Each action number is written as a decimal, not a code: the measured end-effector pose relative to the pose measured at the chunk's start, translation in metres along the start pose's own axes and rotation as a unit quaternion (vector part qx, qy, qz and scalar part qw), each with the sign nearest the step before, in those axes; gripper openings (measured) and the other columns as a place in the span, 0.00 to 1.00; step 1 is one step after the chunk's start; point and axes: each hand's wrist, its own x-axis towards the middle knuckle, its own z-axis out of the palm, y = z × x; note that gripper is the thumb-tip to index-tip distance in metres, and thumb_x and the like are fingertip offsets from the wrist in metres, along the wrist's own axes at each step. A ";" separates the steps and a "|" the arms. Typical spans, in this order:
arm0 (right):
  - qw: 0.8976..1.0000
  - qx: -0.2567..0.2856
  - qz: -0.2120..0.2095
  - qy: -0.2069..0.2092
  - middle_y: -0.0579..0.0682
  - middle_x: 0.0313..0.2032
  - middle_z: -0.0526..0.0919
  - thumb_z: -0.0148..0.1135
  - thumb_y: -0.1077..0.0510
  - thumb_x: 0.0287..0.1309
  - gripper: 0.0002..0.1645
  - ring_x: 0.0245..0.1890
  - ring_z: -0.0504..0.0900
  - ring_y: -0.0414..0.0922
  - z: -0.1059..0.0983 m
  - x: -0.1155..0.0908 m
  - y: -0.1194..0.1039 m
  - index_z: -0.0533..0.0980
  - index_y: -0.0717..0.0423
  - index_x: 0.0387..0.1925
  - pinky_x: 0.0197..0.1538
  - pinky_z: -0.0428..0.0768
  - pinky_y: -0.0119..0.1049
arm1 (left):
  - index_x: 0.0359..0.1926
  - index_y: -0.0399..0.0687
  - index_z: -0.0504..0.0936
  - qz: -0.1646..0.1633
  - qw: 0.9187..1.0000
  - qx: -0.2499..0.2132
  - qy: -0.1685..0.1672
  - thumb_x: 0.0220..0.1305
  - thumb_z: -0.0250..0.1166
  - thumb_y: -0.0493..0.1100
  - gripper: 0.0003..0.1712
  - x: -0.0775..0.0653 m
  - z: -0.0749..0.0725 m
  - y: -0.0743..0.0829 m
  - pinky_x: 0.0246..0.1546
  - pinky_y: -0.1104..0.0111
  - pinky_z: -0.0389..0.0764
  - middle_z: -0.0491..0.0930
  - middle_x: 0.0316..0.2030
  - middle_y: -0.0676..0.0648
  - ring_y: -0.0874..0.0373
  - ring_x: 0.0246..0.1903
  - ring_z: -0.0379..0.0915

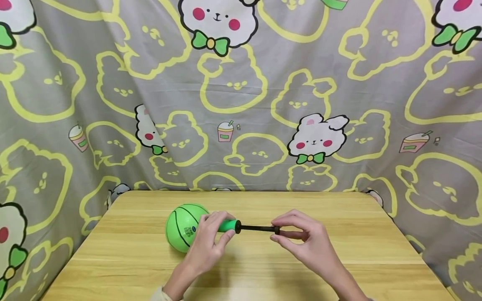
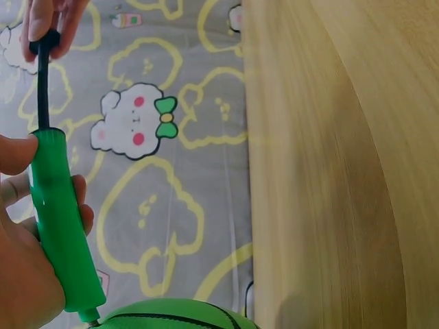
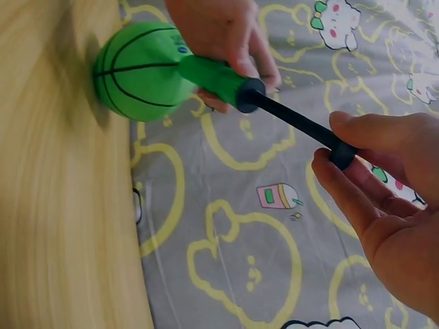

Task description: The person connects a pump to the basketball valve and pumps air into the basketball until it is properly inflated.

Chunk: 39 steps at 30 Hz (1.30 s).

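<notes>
A green ball point(image 1: 180, 228) with black seam lines sits on the table, left of centre. My left hand point(image 1: 207, 242) grips the green barrel of a hand pump point(image 2: 65, 219), thumb on one side and fingers on the other. The pump's narrow end meets the ball in the left wrist view. Its black rod point(image 3: 295, 120) is drawn out of the barrel toward the right. At the rod's end, my right hand point(image 1: 310, 238) pinches the black knob point(image 3: 341, 155) between thumb and fingers. Part of the ball is hidden behind my left hand in the head view.
A light wooden table point(image 1: 357, 259) lies under the hands and the ball. Behind it and along both sides hangs a grey curtain point(image 1: 263, 96) printed with yellow outlines and white cartoon animals.
</notes>
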 end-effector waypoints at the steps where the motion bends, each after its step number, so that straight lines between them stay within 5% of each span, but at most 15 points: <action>1: 1.000 0.002 0.001 -0.002 0.55 0.44 0.85 0.75 0.70 0.54 0.18 0.45 0.85 0.46 -0.003 0.000 -0.001 0.85 0.55 0.46 0.42 0.86 0.43 | 0.49 0.57 0.80 0.001 1.000 0.001 0.002 0.68 0.65 0.46 0.10 0.000 -0.001 -0.001 0.56 0.52 0.66 0.82 0.45 0.61 0.64 0.49 0.78; 13: 1.000 0.006 0.020 -0.008 0.58 0.46 0.84 0.74 0.72 0.53 0.19 0.47 0.85 0.47 -0.015 0.000 -0.002 0.84 0.58 0.47 0.44 0.85 0.43 | 0.48 0.56 0.80 0.015 1.000 0.011 0.012 0.68 0.65 0.44 0.09 0.003 -0.002 -0.005 0.53 0.52 0.66 0.82 0.44 0.60 0.63 0.47 0.78; 28: 1.000 -0.007 0.018 0.008 0.54 0.49 0.83 0.73 0.74 0.54 0.20 0.50 0.84 0.47 -0.027 0.002 0.010 0.84 0.61 0.50 0.47 0.84 0.42 | 0.49 0.56 0.80 -0.027 1.000 -0.013 -0.008 0.68 0.66 0.46 0.10 0.014 0.004 0.000 0.56 0.52 0.65 0.82 0.45 0.60 0.62 0.50 0.77; 39: 0.999 0.020 0.002 0.047 0.60 0.41 0.87 0.75 0.73 0.50 0.17 0.40 0.88 0.51 -0.020 0.002 0.018 0.85 0.68 0.44 0.41 0.85 0.44 | 0.47 0.54 0.81 -0.021 1.000 -0.005 0.012 0.64 0.69 0.41 0.11 0.013 0.008 0.000 0.55 0.53 0.64 0.83 0.45 0.58 0.61 0.49 0.78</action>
